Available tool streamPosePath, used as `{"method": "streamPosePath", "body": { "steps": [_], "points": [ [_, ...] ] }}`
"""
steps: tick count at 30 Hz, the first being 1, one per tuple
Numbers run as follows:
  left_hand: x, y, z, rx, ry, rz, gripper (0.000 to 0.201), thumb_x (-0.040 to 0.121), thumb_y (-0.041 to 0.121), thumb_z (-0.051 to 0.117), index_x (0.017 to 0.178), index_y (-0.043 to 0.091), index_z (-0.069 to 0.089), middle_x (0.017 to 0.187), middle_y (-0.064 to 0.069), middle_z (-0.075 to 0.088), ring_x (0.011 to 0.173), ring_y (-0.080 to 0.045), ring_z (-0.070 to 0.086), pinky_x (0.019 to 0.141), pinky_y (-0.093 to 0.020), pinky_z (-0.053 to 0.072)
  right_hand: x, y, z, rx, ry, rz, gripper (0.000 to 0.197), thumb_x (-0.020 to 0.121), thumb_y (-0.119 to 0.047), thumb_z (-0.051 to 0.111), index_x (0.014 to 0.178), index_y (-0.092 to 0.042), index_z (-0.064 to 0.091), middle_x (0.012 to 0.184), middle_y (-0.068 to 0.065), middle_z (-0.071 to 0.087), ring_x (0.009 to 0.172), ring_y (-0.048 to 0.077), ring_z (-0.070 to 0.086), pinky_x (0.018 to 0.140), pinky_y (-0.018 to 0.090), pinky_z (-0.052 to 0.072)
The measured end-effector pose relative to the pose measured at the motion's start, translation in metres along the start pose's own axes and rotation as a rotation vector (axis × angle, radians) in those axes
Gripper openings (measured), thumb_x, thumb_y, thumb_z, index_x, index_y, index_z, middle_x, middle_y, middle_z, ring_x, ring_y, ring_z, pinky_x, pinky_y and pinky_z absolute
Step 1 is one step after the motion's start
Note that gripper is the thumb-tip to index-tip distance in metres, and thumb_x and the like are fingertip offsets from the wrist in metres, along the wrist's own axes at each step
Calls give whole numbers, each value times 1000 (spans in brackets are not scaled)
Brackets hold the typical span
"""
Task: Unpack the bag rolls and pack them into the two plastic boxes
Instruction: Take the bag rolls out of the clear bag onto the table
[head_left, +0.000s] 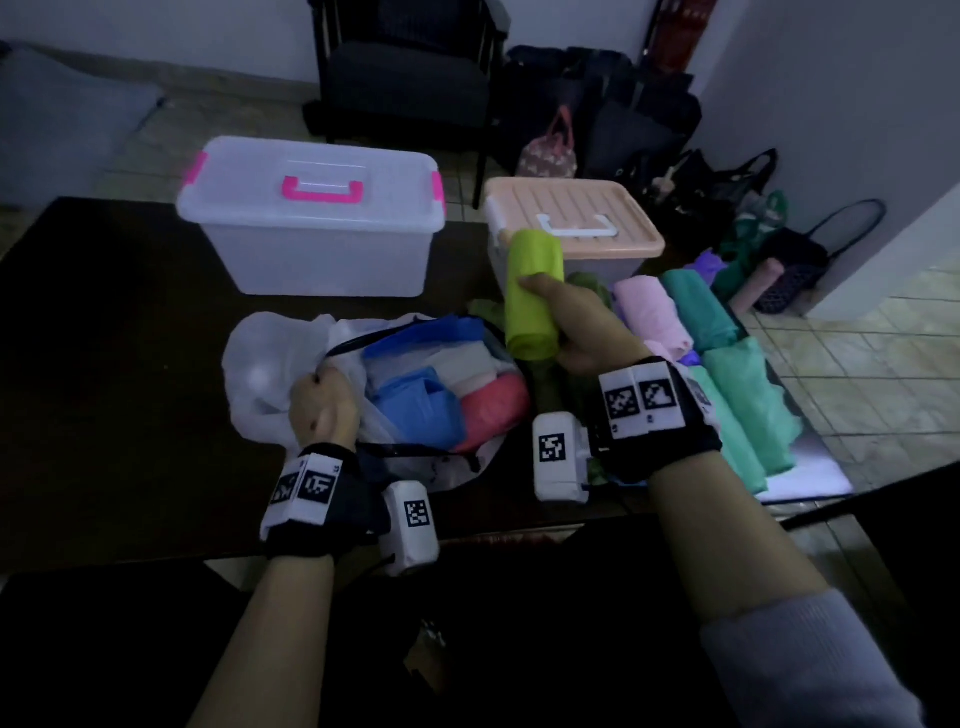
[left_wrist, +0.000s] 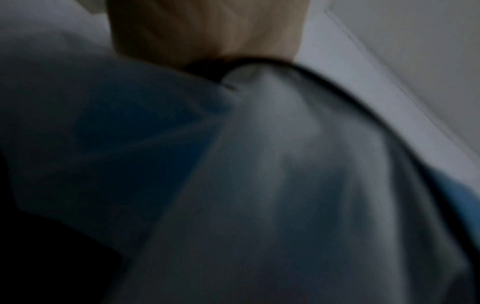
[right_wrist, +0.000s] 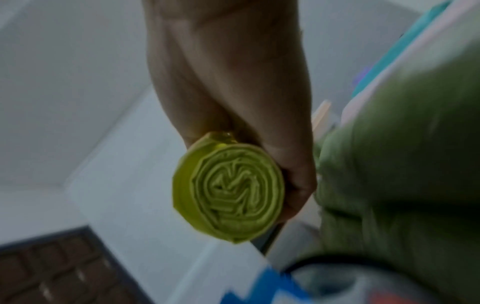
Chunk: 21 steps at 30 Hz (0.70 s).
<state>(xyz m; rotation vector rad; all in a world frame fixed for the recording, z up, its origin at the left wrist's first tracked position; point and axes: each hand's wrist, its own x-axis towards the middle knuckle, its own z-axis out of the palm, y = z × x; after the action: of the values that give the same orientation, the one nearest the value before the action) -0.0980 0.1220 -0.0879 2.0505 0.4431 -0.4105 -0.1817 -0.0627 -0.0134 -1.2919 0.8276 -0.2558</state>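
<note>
The dark tabletop (head_left: 130, 338) carries everything, with tiled floor (head_left: 857, 374) beyond its edge at 3 o'clock. At 11 o'clock on it stands the clear box (head_left: 311, 244) with a pink handle and pink latches, its lid on. At 1 o'clock, well apart from it, stands the smaller box (head_left: 613, 262) under a peach ribbed lid (head_left: 571, 208) with a white handle, also closed.

At the centre lies the white plastic bag (head_left: 260, 364), its mouth open toward 3 o'clock. Inside it show blue rolls (head_left: 415, 400), a red roll (head_left: 493, 405) and a pale one, pressed together. From 2 to 4 o'clock a row of unpacked rolls lies on the tabletop: a pink roll (head_left: 654, 312), teal rolls (head_left: 701, 306) and mint-green rolls (head_left: 748, 405), side by side and touching; a dull green roll (right_wrist: 402, 164) fills the right wrist view.

The left hand (head_left: 322, 405) is at 7 o'clock of the bag, its fingers curled round a bunch of the bag's rim; the left wrist view is dim and blurred, showing only the bag's film (left_wrist: 285, 185) under the hand.

The right hand (head_left: 587, 327) is raised between the bag and the smaller box, its fingers and thumb wrapped round the yellow-green roll (head_left: 535, 296). That roll stands nearly upright, clear of the tabletop, its top end in front of the peach lid. The right wrist view shows its lower end (right_wrist: 228, 189) as a tight spiral of folded film.
</note>
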Motion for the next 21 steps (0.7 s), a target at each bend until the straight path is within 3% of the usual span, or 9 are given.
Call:
{"method": "streamPosePath", "body": {
  "steps": [4,7,9,12,14,16,19,21],
  "points": [
    [-6,-4,4,74,80,147,38,101,18,28,122,-6,50,125,-25,52,115,-37,50,96,-40,38,-13,-13,-37,110,4,17,16,95,-23,53,91,-7,56,83,8,63,71,18,62,60,28,55],
    [-3,-9,8,69,90,231,40,101,17,26,125,-8,46,129,-27,48,120,-38,44,99,-39,33,-16,-17,-78,173,90,4,33,95,-32,51,114,-5,53,94,9,64,79,20,63,61,34,56],
    [-1,-11,8,89,88,251,40,101,17,26,126,-8,46,130,-28,48,121,-38,43,100,-39,32,-17,-14,-106,132,201,5,41,94,-36,53,121,-6,51,98,8,65,84,21,64,68,39,56],
    [3,-12,7,101,85,279,40,101,16,27,126,-10,45,131,-30,46,122,-40,43,100,-39,32,-21,-5,-142,-371,421,-27,53,89,-38,59,124,1,51,107,14,63,93,29,62,86,42,50],
    [5,-13,7,128,80,288,40,101,16,27,126,-10,46,130,-29,47,121,-40,43,100,-40,32,-25,3,-158,-702,546,-32,58,89,-33,59,128,7,44,117,21,57,106,34,56,82,37,42],
    [6,-14,7,165,76,287,40,100,14,27,125,-11,46,129,-30,48,121,-41,43,100,-42,33,-25,15,-167,-862,615,7,64,87,-32,59,131,8,36,127,26,51,117,38,50,85,39,38],
    [8,-16,8,224,84,348,35,98,4,31,122,-17,45,123,-37,48,115,-47,48,94,-49,39,-22,32,-169,-1010,725,78,67,83,-35,64,131,0,32,134,25,45,124,39,44,100,50,37],
    [7,-16,8,181,97,323,34,98,5,34,121,-17,46,121,-36,51,113,-46,49,93,-48,40,-21,40,-165,-1073,756,98,62,86,-28,61,133,-2,31,137,24,41,129,38,39,103,48,32]
  ]
}}
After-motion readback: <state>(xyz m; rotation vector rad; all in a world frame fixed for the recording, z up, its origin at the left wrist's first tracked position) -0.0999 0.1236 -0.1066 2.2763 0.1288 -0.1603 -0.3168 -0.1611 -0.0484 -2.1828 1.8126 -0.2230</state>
